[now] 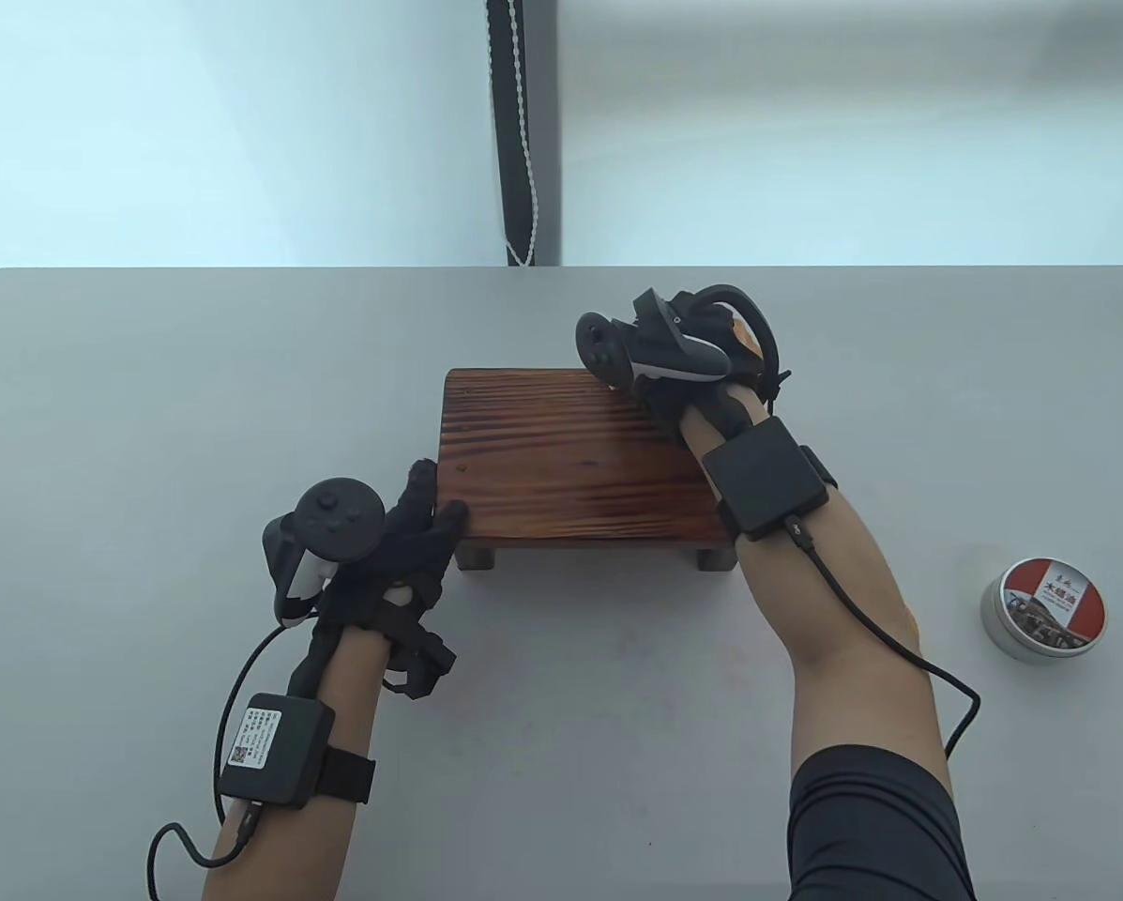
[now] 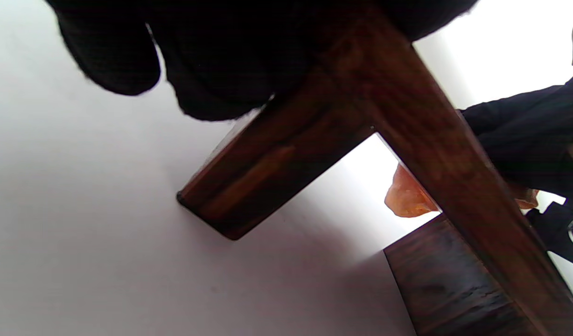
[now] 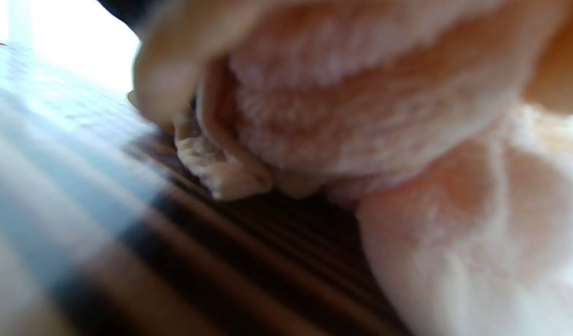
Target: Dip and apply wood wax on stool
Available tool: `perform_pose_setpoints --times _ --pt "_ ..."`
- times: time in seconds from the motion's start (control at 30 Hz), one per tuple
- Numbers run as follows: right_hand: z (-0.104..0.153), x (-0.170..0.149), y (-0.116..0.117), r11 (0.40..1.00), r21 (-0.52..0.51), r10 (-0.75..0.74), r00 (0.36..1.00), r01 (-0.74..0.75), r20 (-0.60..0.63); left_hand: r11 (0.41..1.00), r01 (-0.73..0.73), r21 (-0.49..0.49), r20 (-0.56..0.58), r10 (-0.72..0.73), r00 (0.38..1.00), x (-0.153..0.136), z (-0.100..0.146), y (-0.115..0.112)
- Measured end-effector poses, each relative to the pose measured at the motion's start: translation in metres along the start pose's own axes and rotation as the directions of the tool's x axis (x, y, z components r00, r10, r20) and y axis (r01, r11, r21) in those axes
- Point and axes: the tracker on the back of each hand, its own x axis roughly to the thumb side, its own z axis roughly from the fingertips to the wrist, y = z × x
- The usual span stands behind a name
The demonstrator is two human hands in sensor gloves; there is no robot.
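Note:
A dark brown wooden stool (image 1: 561, 460) stands mid-table. My left hand (image 1: 420, 526) grips its near-left corner, thumb on the top and fingers down the left side; in the left wrist view the black gloved fingers (image 2: 212, 70) curl over the stool's edge (image 2: 408, 116) above a leg (image 2: 249, 182). My right hand (image 1: 702, 375) is at the far-right corner, its fingers hidden under the tracker. It holds a bunched orange cloth (image 1: 744, 338) (image 3: 361, 116), which presses on the stool's striped top (image 3: 221, 261). A piece of the cloth (image 2: 408, 198) shows beneath the stool's edge.
A round wax tin (image 1: 1044, 610) with a red and white label on top sits on the grey table (image 1: 148, 422) to the right of my right forearm. A dark post with a white cord (image 1: 523, 131) stands behind the table's far edge. Cables trail from both wrist packs.

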Motion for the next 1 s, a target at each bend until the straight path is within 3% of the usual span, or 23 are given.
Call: perform_pose_setpoints --times 0.1,0.23,0.43,0.7,0.8,1.0 --pt "-0.002 0.002 0.002 1.000 -0.011 0.017 1.000 -0.017 0.017 1.000 -0.011 -0.004 -0.011 0.011 1.000 0.000 0.000 -0.001" --pt "0.020 0.007 -0.003 0.999 -0.034 0.044 0.996 -0.041 0.073 1.000 -0.022 0.001 -0.015 0.022 1.000 0.000 0.000 -0.002" --pt "0.083 0.022 -0.006 0.991 -0.066 0.125 0.977 -0.116 0.170 1.000 -0.005 0.020 -0.015 0.005 1.000 0.002 0.000 -0.002" --pt "0.186 0.038 -0.013 0.993 -0.047 0.114 0.962 -0.105 0.250 1.000 -0.008 0.005 -0.017 0.008 1.000 0.001 -0.001 -0.001" --pt "0.193 0.040 -0.013 0.991 -0.051 0.133 0.957 -0.124 0.259 1.000 -0.008 0.007 -0.015 0.008 1.000 0.001 -0.001 -0.001" --pt "0.153 0.045 -0.015 0.994 -0.053 0.107 0.965 -0.097 0.241 1.000 0.000 0.004 -0.006 0.000 1.000 0.001 -0.001 0.000"
